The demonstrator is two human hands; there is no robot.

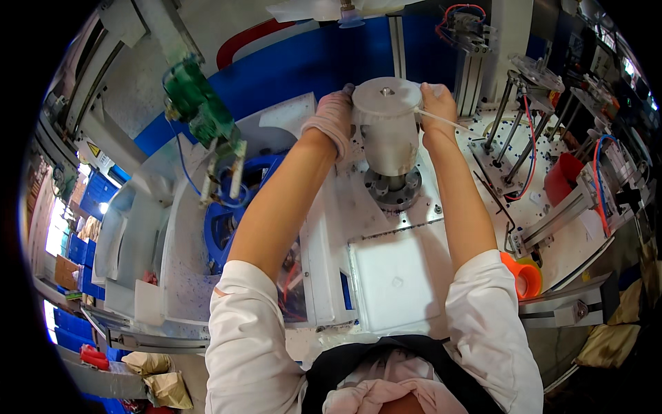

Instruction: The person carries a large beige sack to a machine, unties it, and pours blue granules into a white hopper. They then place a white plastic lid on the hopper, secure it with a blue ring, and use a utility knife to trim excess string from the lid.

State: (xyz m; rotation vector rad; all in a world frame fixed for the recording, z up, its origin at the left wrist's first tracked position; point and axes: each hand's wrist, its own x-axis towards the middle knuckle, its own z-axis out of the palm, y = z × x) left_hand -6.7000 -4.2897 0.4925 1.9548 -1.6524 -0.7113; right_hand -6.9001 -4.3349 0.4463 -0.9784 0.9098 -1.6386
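Observation:
In front of me a pale grey cylinder [391, 148] stands upright on a dark round metal flange [393, 191]. A frosted round cover [376, 98] with a small metal fitting at its centre sits on top. My left hand [334, 114], in a pinkish glove with a rolled cuff, grips the cover's left edge. On the opposite edge my bare right hand [439, 110] is closed, its fingertips partly hidden behind the rim. A thin white strip [445, 121] runs from the cover's right side across my right hand.
A white square plate [394, 279] lies nearer me. To the left are a green machine arm [200, 103] and a white bin with a blue spoked part [221, 224]. On the right stand a rod fixture [507, 141], hex keys [495, 200], a red cup [563, 178] and orange tape [522, 277].

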